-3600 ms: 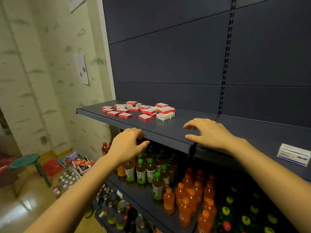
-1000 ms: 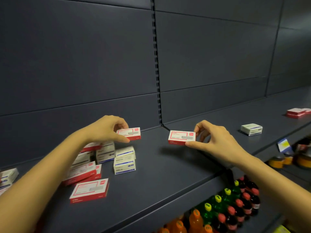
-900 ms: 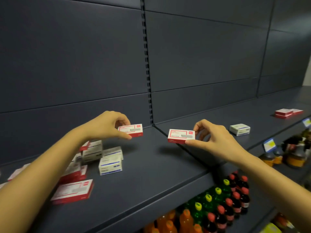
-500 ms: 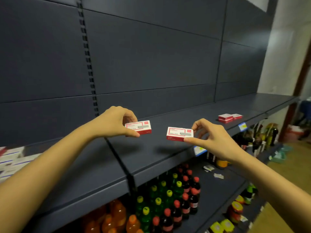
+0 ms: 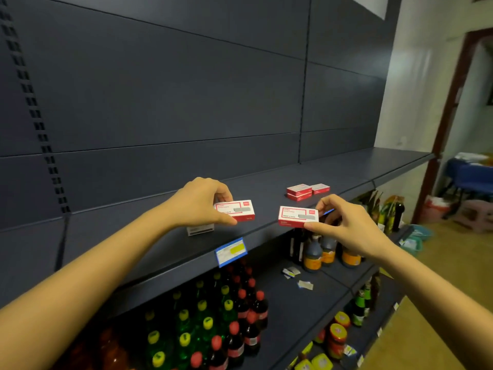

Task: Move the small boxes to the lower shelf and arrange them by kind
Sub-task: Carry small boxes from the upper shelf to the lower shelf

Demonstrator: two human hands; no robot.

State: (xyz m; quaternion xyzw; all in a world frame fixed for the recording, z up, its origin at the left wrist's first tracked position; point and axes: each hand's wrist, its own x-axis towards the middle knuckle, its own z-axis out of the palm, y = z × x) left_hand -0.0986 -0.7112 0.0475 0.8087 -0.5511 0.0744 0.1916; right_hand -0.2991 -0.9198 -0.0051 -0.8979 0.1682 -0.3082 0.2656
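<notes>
My left hand pinches a small red and white box above the dark blue shelf. My right hand pinches a second red and white box of the same kind, held just past the shelf's front edge. Farther right on the same shelf lie a short stack of red and white boxes and one more box beside it. A small white box rests on the shelf under my left hand, partly hidden.
A blue price tag hangs on the shelf's front edge. Below are shelves of drink bottles, dark sauce bottles and jars. A doorway and a blue table lie to the right.
Both hands picked up a red and white box from the pile at the left and carried it rightwards along the shelf. The view has swung right, so the pile is out of sight.
</notes>
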